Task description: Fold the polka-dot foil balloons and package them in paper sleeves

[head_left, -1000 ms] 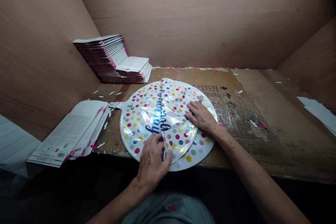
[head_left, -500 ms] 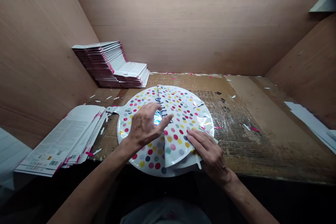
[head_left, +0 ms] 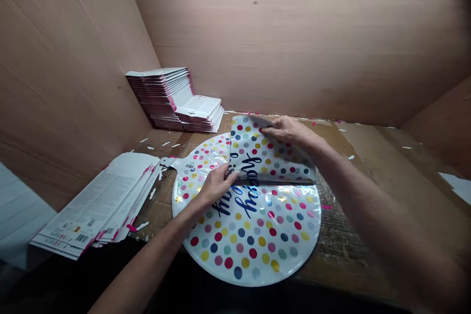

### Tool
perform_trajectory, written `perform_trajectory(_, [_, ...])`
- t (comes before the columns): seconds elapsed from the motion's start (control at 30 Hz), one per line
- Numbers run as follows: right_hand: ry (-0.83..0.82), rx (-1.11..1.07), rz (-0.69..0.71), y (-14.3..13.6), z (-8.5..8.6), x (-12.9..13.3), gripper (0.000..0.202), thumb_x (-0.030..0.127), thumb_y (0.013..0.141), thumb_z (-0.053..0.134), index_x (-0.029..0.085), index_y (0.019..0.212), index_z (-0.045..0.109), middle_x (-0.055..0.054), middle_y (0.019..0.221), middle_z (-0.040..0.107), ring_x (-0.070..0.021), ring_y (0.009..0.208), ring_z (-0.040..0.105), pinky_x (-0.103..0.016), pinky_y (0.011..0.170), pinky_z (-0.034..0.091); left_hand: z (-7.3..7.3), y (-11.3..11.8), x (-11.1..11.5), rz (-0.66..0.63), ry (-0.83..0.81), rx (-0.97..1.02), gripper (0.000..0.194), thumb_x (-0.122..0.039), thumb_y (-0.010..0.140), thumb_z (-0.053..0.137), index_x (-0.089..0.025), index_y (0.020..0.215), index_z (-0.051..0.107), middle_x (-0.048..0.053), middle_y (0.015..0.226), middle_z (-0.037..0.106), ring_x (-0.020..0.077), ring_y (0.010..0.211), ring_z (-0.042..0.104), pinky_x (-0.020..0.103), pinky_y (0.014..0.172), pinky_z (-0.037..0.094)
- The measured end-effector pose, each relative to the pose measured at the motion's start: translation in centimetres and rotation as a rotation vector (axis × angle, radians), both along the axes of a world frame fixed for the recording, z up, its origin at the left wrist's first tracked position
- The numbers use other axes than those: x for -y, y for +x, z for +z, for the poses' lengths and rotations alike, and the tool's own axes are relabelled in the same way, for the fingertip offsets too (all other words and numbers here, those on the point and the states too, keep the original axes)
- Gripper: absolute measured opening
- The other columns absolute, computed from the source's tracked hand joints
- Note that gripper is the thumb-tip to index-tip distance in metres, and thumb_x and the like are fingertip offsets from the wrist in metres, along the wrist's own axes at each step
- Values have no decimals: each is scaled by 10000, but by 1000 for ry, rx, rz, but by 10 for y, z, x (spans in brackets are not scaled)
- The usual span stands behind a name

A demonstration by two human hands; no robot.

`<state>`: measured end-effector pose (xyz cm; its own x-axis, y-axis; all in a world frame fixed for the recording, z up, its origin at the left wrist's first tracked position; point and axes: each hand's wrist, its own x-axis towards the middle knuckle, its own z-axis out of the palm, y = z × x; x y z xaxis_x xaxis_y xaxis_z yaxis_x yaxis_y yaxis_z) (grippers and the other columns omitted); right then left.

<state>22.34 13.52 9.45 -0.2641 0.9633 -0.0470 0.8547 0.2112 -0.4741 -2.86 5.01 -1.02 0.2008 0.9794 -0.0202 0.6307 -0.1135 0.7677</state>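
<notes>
A large round foil balloon [head_left: 253,250], flat and white with coloured dots and dark script, lies on the bench with its tail pointing left. Over its back right part is a folded dotted foil balloon [head_left: 257,144]; I cannot tell whether this is a separate one. My right hand [head_left: 287,130] pinches the folded balloon's far edge and holds it raised. At the fold's near left corner, my left hand [head_left: 217,184] has its thumb and fingers closed in on the foil, pressing low against the round balloon. The left fingertips are partly hidden.
A tall stack of folded printed cards [head_left: 176,103] stands at the back left. Flat printed card sleeves [head_left: 99,201] lie at the left front edge. Paper scraps [head_left: 142,227] are scattered over the cardboard-covered bench [head_left: 342,255]. Plywood walls [head_left: 275,44] enclose the back and sides.
My right hand has moved from the balloon's near right to its back, lifting the folded foil. My left hand has come down onto the fold. More lettering shows now, and the view has shifted.
</notes>
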Motion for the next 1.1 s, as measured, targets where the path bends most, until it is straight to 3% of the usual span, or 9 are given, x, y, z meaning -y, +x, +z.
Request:
perform_trajectory(0.07, [210, -76, -170, 14, -22, 1, 403, 522, 864, 559, 153, 881, 718, -86, 832, 710, -205, 745, 629, -314, 667, 478, 0, 12, -15, 160, -22, -100, 209, -352, 887, 522, -202, 788, 628, 7, 709, 647, 200, 761, 630, 276, 700, 444])
perform_trajectory(0.17, [275, -335, -394, 49, -76, 38, 598, 626, 795, 596, 135, 1124, 689, -138, 1036, 722, -249, 881, 661, -340, 727, 508, -4, 20, -32, 253, -68, -119, 161, -257, 885, 499, -190, 871, 645, 40, 785, 685, 215, 816, 649, 290, 722, 446])
perform_trajectory(0.27, [214, -387, -539, 78, -127, 72, 599, 658, 778, 567, 135, 1028, 718, -124, 913, 739, -242, 772, 659, -331, 650, 500, -9, 21, -36, 275, -71, -103, 266, -258, 887, 520, -180, 1123, 617, 67, 910, 711, 235, 930, 659, 314, 806, 466])
perform_trajectory(0.37, [236, -400, -593, 84, -151, 78, 548, 632, 798, 535, 132, 908, 731, -99, 786, 728, -219, 680, 632, -308, 590, 460, -15, 22, -33, 315, 21, -131, 418, -205, 875, 556, -159, 1288, 510, 94, 1046, 690, 236, 1057, 633, 336, 923, 456])
perform_trajectory(0.6, [393, -133, -669, 74, -143, 44, 404, 490, 842, 538, 167, 1022, 702, -104, 855, 734, -247, 788, 653, -338, 707, 468, -15, 32, -28, 282, 153, -309, 355, -180, 889, 539, -145, 1242, 530, 121, 1125, 652, 253, 1085, 623, 368, 939, 493])
perform_trajectory(0.77, [404, 68, -585, 71, -142, 56, 396, 432, 921, 448, 154, 1064, 691, -151, 985, 714, -291, 914, 653, -399, 785, 491, -15, 41, -21, 206, 336, -513, 499, -310, 949, 480, -127, 1412, 445, 187, 1496, 433, 342, 1294, 505, 445, 996, 475])
perform_trajectory(0.87, [602, 148, -264, 63, -139, 76, 469, 431, 921, 482, 142, 1273, 597, -185, 1243, 634, -320, 1153, 580, -469, 958, 456, -30, 40, -21, 36, 379, -605, 532, -374, 972, 430, -145, 1452, 433, 153, 1557, 380, 374, 1449, 291, 543, 1152, 292])
perform_trajectory(0.97, [544, 312, 202, 51, -133, 81, 469, 282, 894, 510, 155, 1344, 542, -159, 1355, 589, -305, 1267, 520, -484, 1074, 377, -44, 37, -21, -6, 352, -634, 544, -413, 1000, 336, -154, 1469, 431, 137, 1568, 369, 383, 1471, 239, 573, 1187, 188])
perform_trajectory(1.1, [388, 551, 261, 36, -127, 60, 398, 78, 887, 412, 85, 1251, 573, -209, 1299, 615, -300, 1199, 579, -429, 981, 456, -47, 34, -23, -16, 297, -588, 640, -520, 1006, 228, -156, 1511, 374, 131, 1598, 310, 384, 1491, 184, 566, 1202, 146])
